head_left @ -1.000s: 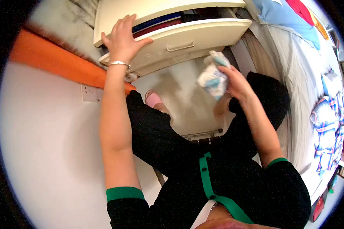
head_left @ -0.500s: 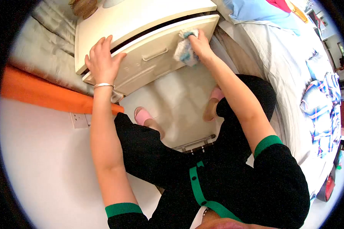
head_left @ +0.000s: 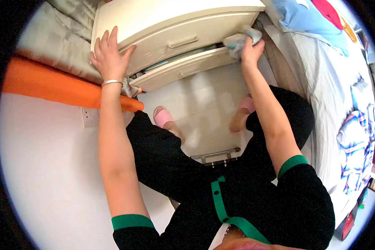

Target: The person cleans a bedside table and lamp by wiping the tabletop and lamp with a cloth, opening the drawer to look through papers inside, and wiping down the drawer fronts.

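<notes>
A cream two-drawer cabinet [head_left: 166, 18] stands in front of me. Its upper drawer [head_left: 162, 48] is shut, while the lower drawer [head_left: 166, 75] is pulled out a little, with a dark gap along its top showing some contents I cannot make out. My left hand [head_left: 111, 56], a bangle at its wrist, rests with fingers spread on the cabinet's left front corner. My right hand [head_left: 252, 51] is closed on a white and blue cloth [head_left: 236, 43], a bit blurred, at the right end of the lower drawer's top edge.
A bed with a grey sheet [head_left: 321, 75] runs along the right, holding a blue cloth [head_left: 306, 18] and a plaid garment [head_left: 354, 137]. At left are a grey curtain [head_left: 50, 33], an orange cloth [head_left: 58, 85] and a wall socket [head_left: 89, 117]. My feet in pink slippers [head_left: 163, 116] are on the floor.
The upper drawer, open by a gap before, is now shut, and the lower one stands slightly out. My right hand has moved right with the cloth. My left hand stays at the left corner.
</notes>
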Tool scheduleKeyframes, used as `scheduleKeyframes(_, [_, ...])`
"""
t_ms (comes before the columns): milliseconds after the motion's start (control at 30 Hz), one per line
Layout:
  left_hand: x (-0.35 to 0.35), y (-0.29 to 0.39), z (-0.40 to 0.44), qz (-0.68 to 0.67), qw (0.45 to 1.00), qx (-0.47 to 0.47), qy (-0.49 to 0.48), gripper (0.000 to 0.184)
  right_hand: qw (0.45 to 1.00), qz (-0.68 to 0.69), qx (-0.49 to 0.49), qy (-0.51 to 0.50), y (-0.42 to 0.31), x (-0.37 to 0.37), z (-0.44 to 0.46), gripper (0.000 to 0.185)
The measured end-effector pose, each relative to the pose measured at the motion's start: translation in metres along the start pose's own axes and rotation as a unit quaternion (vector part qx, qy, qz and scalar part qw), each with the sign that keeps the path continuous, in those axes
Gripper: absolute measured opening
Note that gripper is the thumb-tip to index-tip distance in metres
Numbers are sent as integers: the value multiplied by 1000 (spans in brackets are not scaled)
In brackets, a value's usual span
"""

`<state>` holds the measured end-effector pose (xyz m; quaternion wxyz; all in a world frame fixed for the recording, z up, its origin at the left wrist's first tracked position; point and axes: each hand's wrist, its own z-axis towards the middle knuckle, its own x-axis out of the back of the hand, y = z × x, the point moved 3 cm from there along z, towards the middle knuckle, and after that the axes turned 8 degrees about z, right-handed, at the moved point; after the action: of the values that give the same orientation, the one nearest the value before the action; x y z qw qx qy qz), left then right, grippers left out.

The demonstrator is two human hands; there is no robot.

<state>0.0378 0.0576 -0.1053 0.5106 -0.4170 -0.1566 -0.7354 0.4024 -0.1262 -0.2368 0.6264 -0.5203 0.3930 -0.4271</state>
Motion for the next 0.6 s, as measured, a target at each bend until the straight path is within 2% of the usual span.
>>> scheduleKeyframes(67, [-1,-8,-7,-4,1000,1,-2,78,989,-90,91,69,22,-8,1,60])
scheduleKeyframes(100, [0,-11,-11,-13,1000,-2,-1,76,997,-34,64,-6,30,-20,0,60])
scheduleKeyframes(167, [3,-16,-15,-24,1000,-7,-3,75,980,-145,134,-36,34,-38,-31,63])
scheduleKeyframes(200, [6,-17,-17,-41,999,-14,-3,73,973,-174,142,-43,42,-45,-41,57])
scheduleKeyframes(367, [21,-29,-30,-73,995,-63,-7,74,961,-162,187,-127,45,-43,-62,51])
scheduleKeyframes(433, [22,-31,-33,-87,994,-72,-8,73,932,-217,202,-207,48,-45,-68,49])
scheduleKeyframes(467, [19,-33,-33,-108,991,-73,-13,71,906,-225,266,-241,61,-42,-79,48])
scheduleKeyframes(500, [19,-35,-33,-129,989,-73,-17,69,904,-225,269,-244,58,-40,-90,48])
scheduleKeyframes(567, [19,-39,-35,-132,988,-73,-19,69,862,-209,277,-371,57,-44,-120,35])
scheduleKeyframes(600, [20,-40,-36,-135,988,-77,-21,68,860,-208,278,-374,57,-47,-127,35])
